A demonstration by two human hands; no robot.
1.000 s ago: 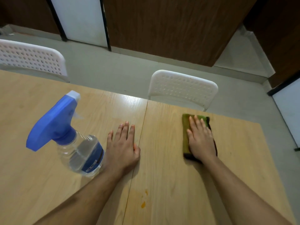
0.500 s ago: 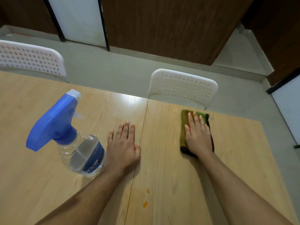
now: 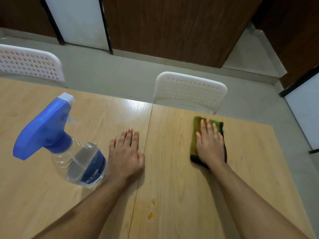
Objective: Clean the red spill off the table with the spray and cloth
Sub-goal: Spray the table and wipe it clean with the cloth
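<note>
- While the right hand (image 3: 209, 146) lies flat, fingers straight, on the green cloth (image 3: 196, 135) near the far edge of the table (image 3: 172, 169), the left hand (image 3: 126, 155) rests palm-down, fingers extended, beside the spray bottle (image 3: 69, 145).
- Two small orange-red spill spots (image 3: 151, 210) sit between the forearms, well apart from the cloth.

spray bottle (image 3: 72, 149) beside left hand (image 3: 126, 156), spill (image 3: 151, 209) unobstructed

Right hand (image 3: 210, 145), flat on cloth (image 3: 194, 135), slid with it slightly toward 12 o'clock, nearer far edge of surface (image 3: 172, 178); part of apparent shift possibly camera tilt.
</note>
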